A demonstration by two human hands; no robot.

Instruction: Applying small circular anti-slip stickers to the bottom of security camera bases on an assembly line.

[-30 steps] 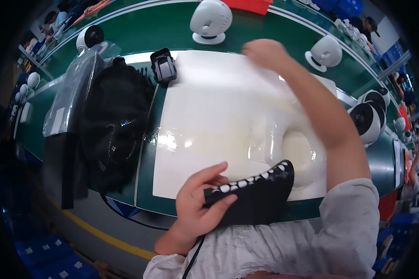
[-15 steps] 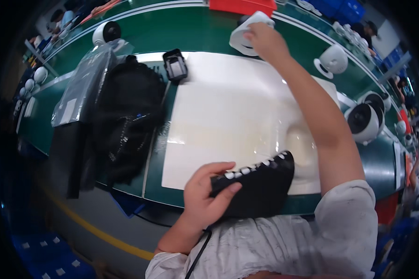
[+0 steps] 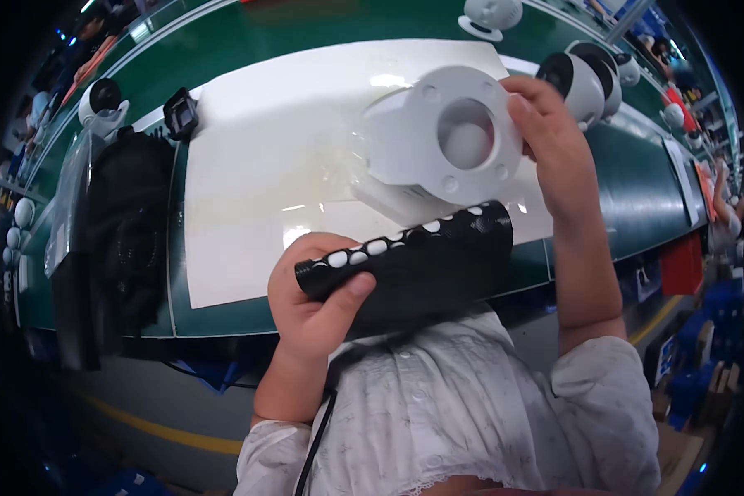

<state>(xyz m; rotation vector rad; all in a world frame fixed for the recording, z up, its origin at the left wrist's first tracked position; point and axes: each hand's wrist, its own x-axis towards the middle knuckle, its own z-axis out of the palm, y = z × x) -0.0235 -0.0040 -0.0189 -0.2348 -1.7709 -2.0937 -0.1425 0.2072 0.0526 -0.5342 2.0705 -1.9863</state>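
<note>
My left hand is closed round the left end of a black sheet, curled over, with a row of white round pads along its upper edge. The thumb lies on the near side and the fingers go behind. My right hand grips the rim of a white rounded camera housing, tilted so that its flat round base faces me. That base has a wide central opening and small round recesses around it. The housing is above the white mat, just beyond the sheet's right half.
White cameras with black fronts stand at the right and far left; another white unit stands at the back. Left of the mat lie a small black device, a black bundle and a clear plastic bag. A red bin is lower right.
My right hand has brought the white housing from the far side of the bench back toward me, base turned my way. My left hand still holds the black sheet. The whole view has shifted.
</note>
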